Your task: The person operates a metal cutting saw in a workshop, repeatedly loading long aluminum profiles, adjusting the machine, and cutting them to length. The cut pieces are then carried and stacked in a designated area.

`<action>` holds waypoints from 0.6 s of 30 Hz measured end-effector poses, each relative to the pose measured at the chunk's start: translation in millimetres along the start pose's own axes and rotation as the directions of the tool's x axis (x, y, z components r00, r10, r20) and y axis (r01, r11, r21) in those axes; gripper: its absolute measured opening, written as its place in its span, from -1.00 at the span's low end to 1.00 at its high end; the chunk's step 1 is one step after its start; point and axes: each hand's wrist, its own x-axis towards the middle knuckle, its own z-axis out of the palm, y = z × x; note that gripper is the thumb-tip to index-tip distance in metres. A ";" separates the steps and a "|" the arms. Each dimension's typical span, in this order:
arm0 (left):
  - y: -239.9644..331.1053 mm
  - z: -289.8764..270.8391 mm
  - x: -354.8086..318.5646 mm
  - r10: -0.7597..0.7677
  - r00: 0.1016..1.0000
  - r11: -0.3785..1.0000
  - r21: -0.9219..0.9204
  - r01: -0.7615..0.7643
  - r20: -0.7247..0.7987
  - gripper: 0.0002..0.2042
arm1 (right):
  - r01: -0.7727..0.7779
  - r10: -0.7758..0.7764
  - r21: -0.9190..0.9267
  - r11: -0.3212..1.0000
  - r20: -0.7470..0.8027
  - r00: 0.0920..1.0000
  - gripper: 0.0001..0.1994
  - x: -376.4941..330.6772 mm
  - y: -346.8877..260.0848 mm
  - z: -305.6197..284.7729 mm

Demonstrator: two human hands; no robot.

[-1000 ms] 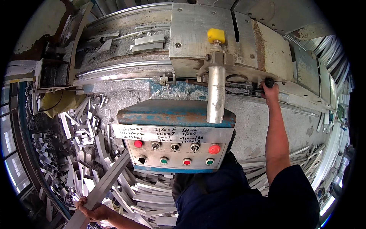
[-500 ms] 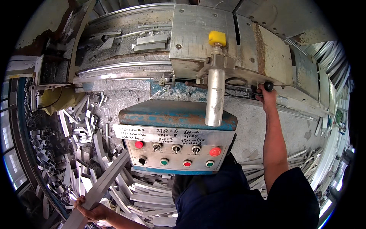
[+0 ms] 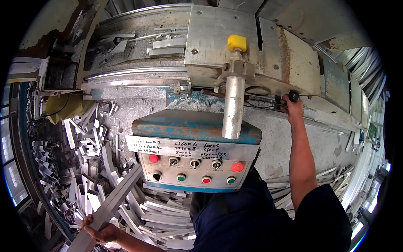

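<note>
Pale offcuts (image 3: 93,200) heap up around eight o'clock, where I see the left hand (image 3: 107,233) gripping a metal profile (image 3: 114,203), long axis seven-to-one; the right hand (image 3: 292,108), well apart near three, curls by a black knob (image 3: 294,96), its grip unclear.

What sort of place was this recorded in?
Most likely a metal-cutting workshop: a panel of buttons and knobs faces a large worn machine, short silvery offcuts lie heaped at the left, and the left hand holds a long silvery bar.
</note>
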 end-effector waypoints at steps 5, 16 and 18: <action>1.6 3.0 1.2 0.008 1.000 1.000 0.017 -0.008 0.017 -0.80 | 0.003 -0.002 0.015 1.000 -0.033 0.999 -0.82 -2.9 0.5 6.4; 1.1 -4.6 0.6 0.015 0.999 0.999 0.050 -0.017 0.032 -0.79 | -0.006 0.008 0.038 0.999 -0.053 0.999 -0.80 -8.4 -5.5 16.5; 0.6 -5.8 0.5 0.022 0.999 0.998 0.051 -0.024 0.034 -0.78 | -0.004 0.006 0.041 0.999 -0.048 0.999 -0.79 -8.5 -6.2 17.3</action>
